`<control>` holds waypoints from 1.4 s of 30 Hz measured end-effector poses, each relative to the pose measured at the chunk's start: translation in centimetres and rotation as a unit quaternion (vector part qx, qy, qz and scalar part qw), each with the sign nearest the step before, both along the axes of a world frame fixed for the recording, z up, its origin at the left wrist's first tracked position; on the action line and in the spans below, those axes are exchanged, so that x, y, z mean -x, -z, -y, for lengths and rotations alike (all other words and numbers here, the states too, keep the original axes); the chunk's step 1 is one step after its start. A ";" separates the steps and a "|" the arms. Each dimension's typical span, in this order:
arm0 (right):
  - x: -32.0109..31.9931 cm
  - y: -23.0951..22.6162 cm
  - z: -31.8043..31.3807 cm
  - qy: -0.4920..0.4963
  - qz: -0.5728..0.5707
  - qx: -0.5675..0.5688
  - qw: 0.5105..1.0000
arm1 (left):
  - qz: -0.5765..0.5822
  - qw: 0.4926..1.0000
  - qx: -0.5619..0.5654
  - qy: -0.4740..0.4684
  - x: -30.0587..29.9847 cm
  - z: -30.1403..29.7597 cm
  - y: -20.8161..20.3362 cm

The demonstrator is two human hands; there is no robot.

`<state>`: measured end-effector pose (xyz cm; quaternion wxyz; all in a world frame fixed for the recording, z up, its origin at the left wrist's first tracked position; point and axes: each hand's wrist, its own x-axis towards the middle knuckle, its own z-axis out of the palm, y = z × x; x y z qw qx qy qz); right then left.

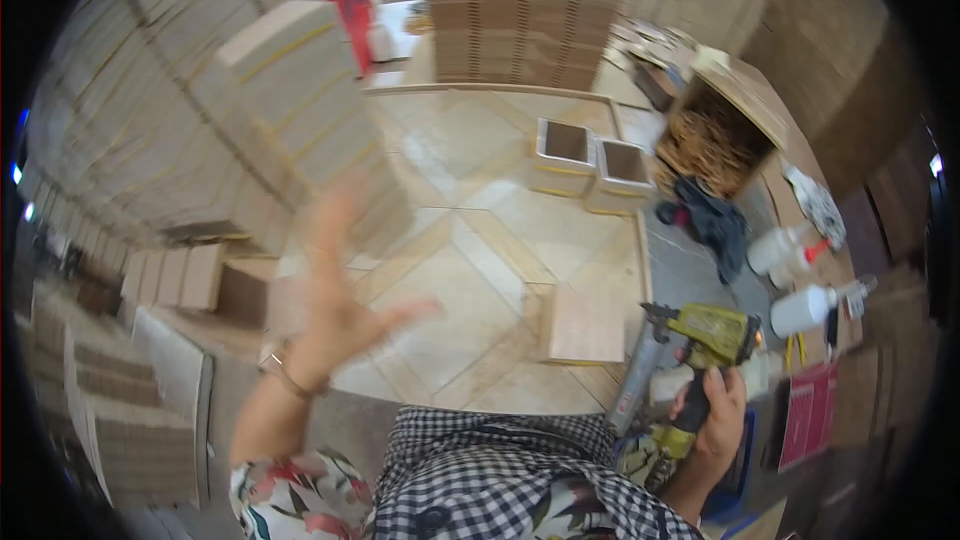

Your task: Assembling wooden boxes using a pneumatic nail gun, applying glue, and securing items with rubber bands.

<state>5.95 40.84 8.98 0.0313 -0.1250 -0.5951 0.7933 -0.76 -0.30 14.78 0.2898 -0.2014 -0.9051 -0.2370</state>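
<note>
My left hand is raised over the left side of the worktable. Its thumb and fingers are spread, smeared by motion, and nothing shows in them. Beyond those fingers stands a tall stack of pale wooden boxes bound with yellow bands. At the table's right front edge, my right hand is wrapped round the grip of a yellow-green pneumatic nail gun, its nose pointing left. A square wooden box or panel lies on the table just left of the nail gun.
Two open square boxes stand at the back right. Beyond them is a tipped wooden crate of rubber bands. A dark cloth and white bottles lie along the right. A big wooden stack stands at the back, a person behind it.
</note>
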 end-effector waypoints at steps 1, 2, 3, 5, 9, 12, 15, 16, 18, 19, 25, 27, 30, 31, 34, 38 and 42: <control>0.1 -1.0 0.6 -0.011 -0.018 0.010 1.000 | 0.127 0.985 -0.063 0.099 0.3 -2.3 3.4; 0.1 -0.6 1.1 -0.014 -0.016 0.010 1.000 | 0.243 0.947 -0.114 0.177 0.2 -3.9 6.6; 0.0 -0.8 1.1 -0.017 -0.020 0.011 1.000 | 0.284 0.930 -0.129 0.193 0.1 -5.2 9.2; -1.4 -0.6 0.2 -0.005 0.000 0.021 1.000 | 0.353 0.898 -0.140 0.223 0.9 -7.9 12.6; -1.6 1.7 -1.1 -0.030 0.007 0.099 0.995 | 0.391 0.851 -0.202 0.285 1.8 -11.4 15.1; -0.9 4.4 -2.1 -0.029 0.050 0.136 0.989 | 0.425 0.819 -0.219 0.317 1.4 -12.2 14.5; 0.7 5.2 -2.4 -0.050 0.033 0.200 0.978 | 0.409 0.839 -0.232 0.273 0.2 -11.3 13.1; 1.1 5.6 -2.5 -0.057 0.031 0.203 0.977 | 0.397 0.855 -0.224 0.247 -0.2 -10.5 12.8; 1.9 6.5 -2.9 -0.065 0.041 0.218 0.973 | 0.330 0.897 -0.220 0.197 -1.3 -8.0 10.3; 2.6 7.2 -3.0 -0.072 0.040 0.220 0.972 | 0.294 0.915 -0.213 0.173 -2.0 -6.5 7.3; 1.0 7.9 -3.0 0.004 0.102 0.117 0.988 | -0.069 0.973 -0.217 0.022 -1.6 1.0 -11.3; 1.5 11.0 -4.7 0.016 0.151 0.123 0.981 | -0.158 0.969 -0.184 -0.053 -0.4 2.5 -17.1; 2.2 13.2 -5.8 -0.008 0.156 0.134 0.979 | -0.102 0.960 -0.251 -0.067 0.9 4.6 -20.2; 2.3 13.6 -5.8 -0.023 0.156 0.140 0.977 | -0.058 0.958 -0.266 -0.085 1.3 5.1 -20.3; 2.2 12.2 -5.0 0.028 0.140 0.127 0.982 | 0.004 0.949 -0.299 -0.100 2.7 6.5 -19.2; 2.3 12.4 -5.5 0.011 0.151 0.119 0.981 | 0.029 0.943 -0.321 -0.086 4.7 7.6 -17.8; 2.2 12.0 -5.3 0.015 0.152 0.128 0.980 | 0.057 0.944 -0.313 -0.088 6.1 8.4 -17.1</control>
